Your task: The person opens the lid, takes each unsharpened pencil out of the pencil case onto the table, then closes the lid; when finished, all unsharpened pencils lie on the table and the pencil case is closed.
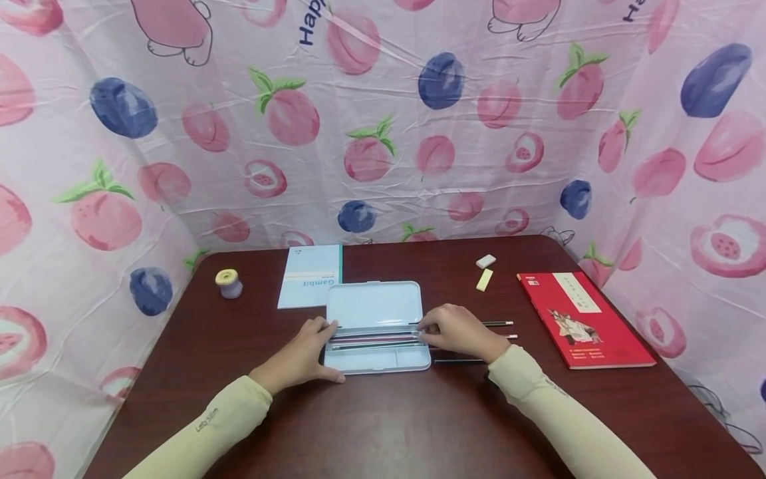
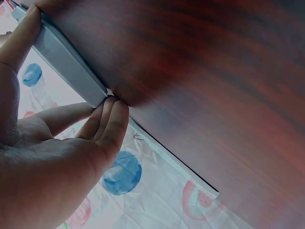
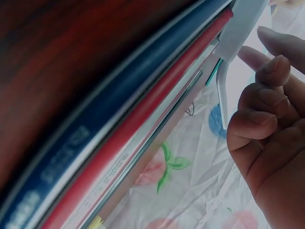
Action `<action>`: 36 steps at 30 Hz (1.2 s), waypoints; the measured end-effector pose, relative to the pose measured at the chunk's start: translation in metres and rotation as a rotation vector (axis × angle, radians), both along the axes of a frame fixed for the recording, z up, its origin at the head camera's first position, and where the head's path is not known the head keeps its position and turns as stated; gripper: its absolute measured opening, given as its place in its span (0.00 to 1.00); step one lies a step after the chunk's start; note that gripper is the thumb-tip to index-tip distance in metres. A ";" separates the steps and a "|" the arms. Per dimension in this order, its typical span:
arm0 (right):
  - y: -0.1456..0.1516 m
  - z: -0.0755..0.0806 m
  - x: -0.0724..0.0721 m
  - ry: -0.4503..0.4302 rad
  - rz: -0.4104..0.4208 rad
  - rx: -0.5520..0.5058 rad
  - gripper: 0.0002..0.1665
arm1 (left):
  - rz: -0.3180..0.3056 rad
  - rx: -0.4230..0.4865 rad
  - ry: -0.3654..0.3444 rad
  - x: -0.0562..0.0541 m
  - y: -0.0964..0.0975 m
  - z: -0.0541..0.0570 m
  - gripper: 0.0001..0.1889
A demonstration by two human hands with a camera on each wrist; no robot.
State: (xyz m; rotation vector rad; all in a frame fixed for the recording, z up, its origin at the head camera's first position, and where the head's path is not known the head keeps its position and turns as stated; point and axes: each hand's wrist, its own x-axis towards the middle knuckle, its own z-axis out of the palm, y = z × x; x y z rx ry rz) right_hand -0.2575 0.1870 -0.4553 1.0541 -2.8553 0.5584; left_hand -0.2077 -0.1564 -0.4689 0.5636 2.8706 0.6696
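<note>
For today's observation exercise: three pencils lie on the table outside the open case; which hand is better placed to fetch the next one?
Probably the right hand: the loose pencils lie just beside it, while the left hand holds the pencil case at its far end.

My head camera looks forward and down over the whole table (image 1: 383, 412) toward the fruit-print curtain. The camera on my left wrist sits low and very near, facing along the pencil case (image 2: 71, 64) edge. My right wrist's camera is equally near. All three share that case (image 1: 374, 306).
</note>
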 end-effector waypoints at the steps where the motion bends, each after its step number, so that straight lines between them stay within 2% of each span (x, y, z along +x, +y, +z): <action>1: -0.001 0.000 -0.001 -0.013 -0.002 0.004 0.09 | 0.001 0.000 0.001 0.000 0.000 0.000 0.61; 7: -0.006 0.000 -0.003 -0.099 -0.011 0.033 0.10 | -0.009 0.005 0.001 0.000 -0.001 -0.001 0.61; 20: -0.016 0.000 -0.010 -0.141 -0.060 0.066 0.08 | -0.013 -0.002 0.015 -0.001 -0.002 -0.001 0.61; 36: -0.018 -0.001 -0.008 -0.053 -0.030 0.051 0.05 | -0.016 0.006 0.013 0.000 -0.002 0.001 0.61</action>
